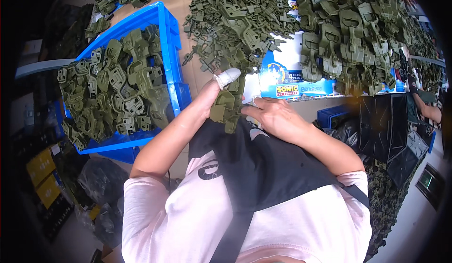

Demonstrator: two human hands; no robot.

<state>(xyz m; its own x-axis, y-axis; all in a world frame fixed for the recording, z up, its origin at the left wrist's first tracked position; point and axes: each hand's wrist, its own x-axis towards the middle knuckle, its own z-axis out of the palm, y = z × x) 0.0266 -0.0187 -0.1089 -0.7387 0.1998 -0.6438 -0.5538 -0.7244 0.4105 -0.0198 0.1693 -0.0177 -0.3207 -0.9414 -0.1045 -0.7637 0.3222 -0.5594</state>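
My left hand [211, 95], with a white cover over the thumb, is closed around an olive-green moulded plastic part [227, 108] in front of the dark apron [256, 168]. The part has box-like recesses, and its lower end hangs over the apron. My right hand [278, 117] is beside its right edge, the fingers bent and drawn together. White covers show on its fingertips too. Whatever sits between those fingers is too small or hidden to make out. Just beyond both hands, a heap of small green plastic pieces [221, 32] spreads over the table.
On the left stands a blue plastic crate [176, 74] filled with larger green parts [125, 84]. More large green parts [351, 36] are piled at the right on printed blue-and-white card [320, 87]. Black crates [383, 124] stand at the right, near another person's arm [428, 111].
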